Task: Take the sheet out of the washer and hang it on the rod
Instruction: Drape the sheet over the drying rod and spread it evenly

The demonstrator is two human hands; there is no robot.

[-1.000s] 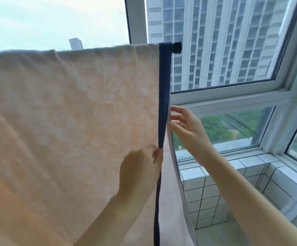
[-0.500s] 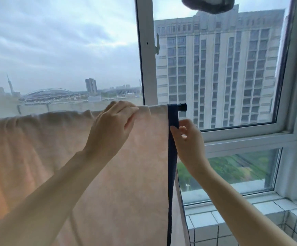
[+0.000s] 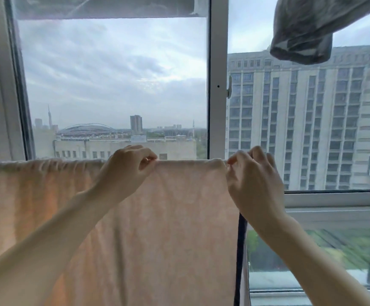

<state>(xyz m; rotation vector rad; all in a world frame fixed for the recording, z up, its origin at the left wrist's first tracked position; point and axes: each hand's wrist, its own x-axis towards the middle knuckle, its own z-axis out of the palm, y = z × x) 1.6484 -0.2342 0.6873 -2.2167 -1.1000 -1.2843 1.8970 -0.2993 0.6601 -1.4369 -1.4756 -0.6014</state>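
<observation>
Sheet (image 3: 162,228), pale peach, hung across the lower left and centre of the frame, its top fold running in a straight level line at mid-height; the rod beneath that fold was covered by the cloth and could not be seen. Toward the left the fold was gathered into small wrinkles, and toward the centre it lay smooth. The left hand (image 3: 129,166) reached up from the lower left and pinched the top fold between thumb and curled fingers, just left of centre. Behind stood the white window frame (image 3: 218,85), with cloudy sky and a low skyline in the left pane. The right hand (image 3: 254,184), right of centre, pinched the sheet's upper right corner with its fingertips. Below that hand a dark blue edge strip (image 3: 240,250) ran down the sheet's right side. A grey garment (image 3: 301,34) hung in the upper right, in front of a tall building (image 3: 312,129) outside.
</observation>
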